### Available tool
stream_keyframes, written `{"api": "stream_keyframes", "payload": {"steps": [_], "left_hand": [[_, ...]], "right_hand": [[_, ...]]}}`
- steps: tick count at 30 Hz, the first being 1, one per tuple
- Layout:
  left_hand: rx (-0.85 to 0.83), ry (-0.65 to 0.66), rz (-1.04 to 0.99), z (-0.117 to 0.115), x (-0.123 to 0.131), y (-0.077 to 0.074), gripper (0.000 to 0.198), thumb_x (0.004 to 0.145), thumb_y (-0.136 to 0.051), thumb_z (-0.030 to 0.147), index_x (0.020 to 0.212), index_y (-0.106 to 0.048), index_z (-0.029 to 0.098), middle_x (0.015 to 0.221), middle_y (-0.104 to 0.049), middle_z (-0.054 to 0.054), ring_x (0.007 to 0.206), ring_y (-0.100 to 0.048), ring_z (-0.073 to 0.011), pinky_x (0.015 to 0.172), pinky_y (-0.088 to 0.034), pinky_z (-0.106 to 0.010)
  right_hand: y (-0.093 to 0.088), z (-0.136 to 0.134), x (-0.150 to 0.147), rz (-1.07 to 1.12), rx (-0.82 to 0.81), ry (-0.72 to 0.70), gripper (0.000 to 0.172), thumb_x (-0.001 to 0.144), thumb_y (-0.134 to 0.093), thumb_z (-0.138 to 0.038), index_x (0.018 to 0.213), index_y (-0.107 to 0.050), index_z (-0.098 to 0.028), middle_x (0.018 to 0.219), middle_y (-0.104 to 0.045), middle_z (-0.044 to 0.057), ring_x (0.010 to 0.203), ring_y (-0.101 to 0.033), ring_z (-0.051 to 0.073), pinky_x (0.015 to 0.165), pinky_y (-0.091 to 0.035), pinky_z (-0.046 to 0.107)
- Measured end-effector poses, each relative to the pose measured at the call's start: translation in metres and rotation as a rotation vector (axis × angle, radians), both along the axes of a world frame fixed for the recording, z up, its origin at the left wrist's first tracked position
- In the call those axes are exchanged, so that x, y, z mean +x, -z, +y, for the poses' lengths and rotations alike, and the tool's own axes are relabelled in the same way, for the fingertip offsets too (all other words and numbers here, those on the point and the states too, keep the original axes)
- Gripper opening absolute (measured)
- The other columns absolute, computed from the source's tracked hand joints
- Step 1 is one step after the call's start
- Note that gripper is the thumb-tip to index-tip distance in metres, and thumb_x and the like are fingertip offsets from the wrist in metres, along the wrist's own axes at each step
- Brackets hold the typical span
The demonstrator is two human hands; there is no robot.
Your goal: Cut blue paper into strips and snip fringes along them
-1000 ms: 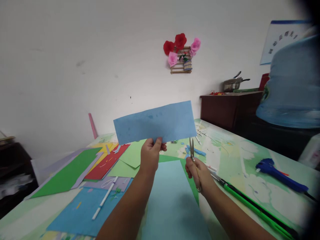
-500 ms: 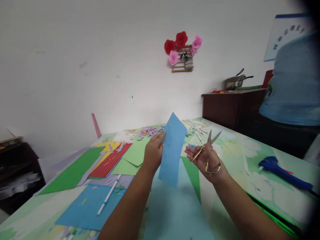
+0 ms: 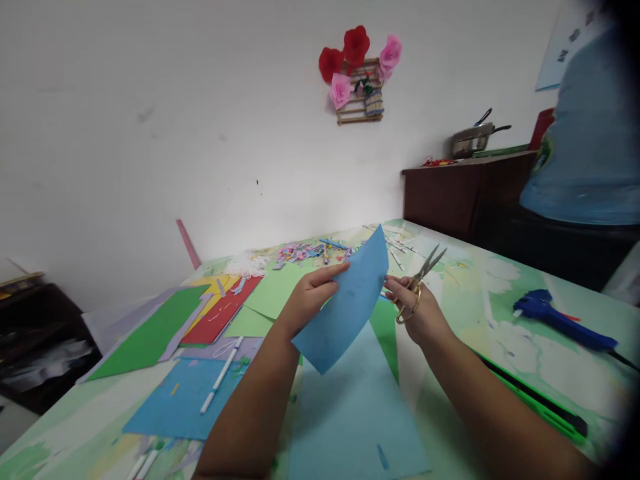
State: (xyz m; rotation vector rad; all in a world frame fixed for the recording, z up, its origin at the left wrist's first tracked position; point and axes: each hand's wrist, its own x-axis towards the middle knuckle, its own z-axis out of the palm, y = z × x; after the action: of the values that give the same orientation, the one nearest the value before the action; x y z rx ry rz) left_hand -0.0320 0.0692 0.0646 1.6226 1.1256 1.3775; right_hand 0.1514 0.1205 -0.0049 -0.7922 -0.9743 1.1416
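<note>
A blue sheet of paper, slightly curved, is raised above the table. My left hand pinches it along its left edge, thumb and fingers closed. Gold-handled scissors hang on my right hand, their silver blades a little apart and pointing up and away. The fingertips of that hand reach the paper's right edge; whether they grip it is hard to tell. Under both hands lies a larger light-blue sheet with a small dark-blue scrap on it.
Coloured sheets, among them a red sheet and a green sheet, lie at left. A white marker rests on a blue sheet. At right are a blue glue gun and a green cutter. A person stands beyond.
The blue paper has turned from nearly upright to a slant, its top now further right. My right hand has come up to its right edge with the scissors. The view has tilted down slightly.
</note>
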Motion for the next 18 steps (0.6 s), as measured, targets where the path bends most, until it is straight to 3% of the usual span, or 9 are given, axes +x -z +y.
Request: {"api": "stream_keyframes", "payload": {"steps": [5, 7, 9, 11, 14, 18], "left_hand": [[0.031, -0.003, -0.010, 0.000, 0.003, 0.001, 0.046, 0.067, -0.056, 0.021, 0.112, -0.056, 0.025, 0.089, -0.066, -0.003, 0.065, -0.059, -0.0140, 0.057, -0.045, -0.023], [0.084, 0.002, 0.003, -0.004, 0.006, -0.001, 0.056, 0.069, -0.054, 0.021, 0.123, -0.044, 0.027, 0.091, -0.066, -0.003, 0.060, -0.057, -0.0116, 0.054, -0.044, -0.021], [0.179, -0.078, 0.085, -0.011, 0.012, -0.002, 0.060, 0.069, -0.054, 0.019, 0.126, -0.039, 0.029, 0.093, -0.067, -0.003, 0.055, -0.055, -0.0097, 0.054, -0.043, -0.020], [0.289, -0.146, 0.190, -0.021, 0.021, -0.003, 0.057, 0.069, -0.055, 0.017, 0.123, -0.043, 0.030, 0.097, -0.066, -0.003, 0.057, -0.056, -0.0101, 0.062, -0.044, -0.022], [0.423, -0.124, 0.396, -0.034, 0.036, -0.001, 0.055, 0.072, -0.052, 0.019, 0.125, -0.040, 0.030, 0.102, -0.065, -0.004, 0.074, -0.061, -0.0164, 0.074, -0.045, -0.028], [0.465, 0.025, 0.627, -0.040, 0.048, 0.001, 0.052, 0.071, -0.057, 0.029, 0.122, -0.047, 0.023, 0.104, -0.063, -0.009, 0.092, -0.058, -0.0258, 0.083, -0.041, -0.037]], "right_hand": [[0.000, 0.001, 0.003, 0.005, 0.034, 0.067, 0.035, 0.053, -0.071, -0.036, 0.067, -0.044, -0.020, 0.092, -0.060, 0.001, 0.082, -0.056, 0.015, 0.076, -0.041, 0.031], [-0.001, 0.000, 0.005, -0.004, 0.036, 0.103, 0.035, 0.053, -0.072, -0.036, 0.068, -0.045, -0.020, 0.089, -0.058, 0.000, 0.080, -0.055, 0.014, 0.079, -0.040, 0.031], [-0.003, -0.002, 0.003, -0.024, 0.036, 0.092, 0.033, 0.055, -0.071, -0.038, 0.070, -0.048, -0.020, 0.082, -0.058, 0.000, 0.077, -0.055, 0.014, 0.080, -0.039, 0.033], [-0.006, -0.007, -0.002, -0.038, 0.047, 0.018, 0.033, 0.058, -0.070, -0.041, 0.074, -0.052, -0.019, 0.081, -0.060, 0.002, 0.077, -0.056, 0.016, 0.079, -0.041, 0.034], [-0.012, -0.016, -0.009, -0.018, 0.072, -0.098, 0.036, 0.062, -0.063, -0.049, 0.079, -0.056, -0.018, 0.085, -0.062, 0.005, 0.080, -0.058, 0.020, 0.077, -0.044, 0.036], [-0.010, -0.020, -0.007, 0.121, 0.052, -0.488, 0.044, 0.071, -0.048, -0.054, 0.091, -0.062, -0.017, 0.091, -0.065, 0.010, 0.089, -0.058, 0.024, 0.078, -0.044, 0.040]]}}
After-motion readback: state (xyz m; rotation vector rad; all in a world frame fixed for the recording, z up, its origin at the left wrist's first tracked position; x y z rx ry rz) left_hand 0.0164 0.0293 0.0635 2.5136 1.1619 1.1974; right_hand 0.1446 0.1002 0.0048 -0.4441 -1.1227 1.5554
